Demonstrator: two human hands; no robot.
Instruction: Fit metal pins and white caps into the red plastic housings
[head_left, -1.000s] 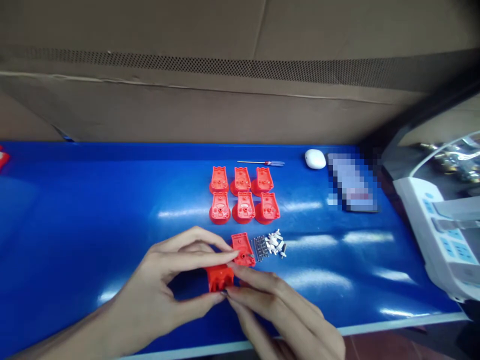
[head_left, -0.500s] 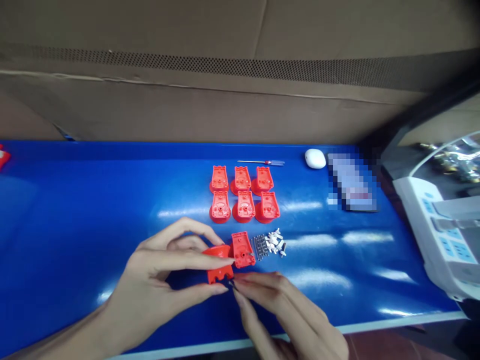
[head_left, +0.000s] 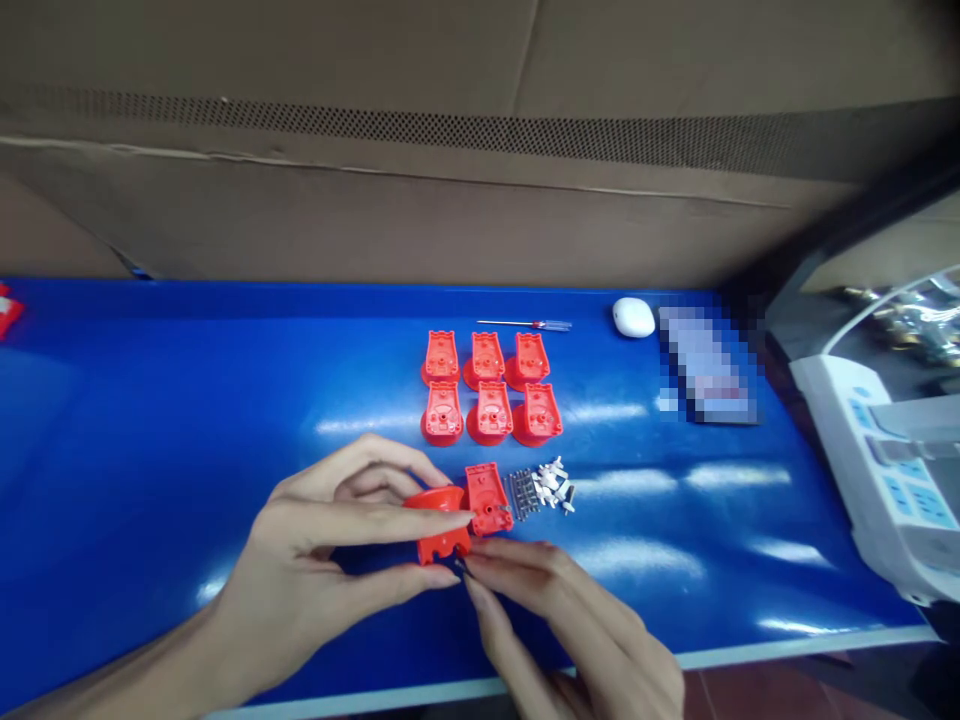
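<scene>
The left hand [head_left: 315, 545] grips a red plastic housing [head_left: 439, 530] between thumb and fingers, over the blue workbench [head_left: 150, 420], just beside a second housing [head_left: 488, 498]. The right hand [head_left: 577, 625] pinches a small dark part [head_left: 459, 566] at the held housing's lower edge.

Six red plastic housings [head_left: 489, 413] sit in two rows on a blue tabletop [head_left: 187, 400], a small screwdriver [head_left: 523, 324] lying beyond them near a white mouse [head_left: 634, 318]; a pixelated object [head_left: 705, 365] and a white device [head_left: 877, 470] stand at right, cardboard [head_left: 375, 210] behind.
</scene>
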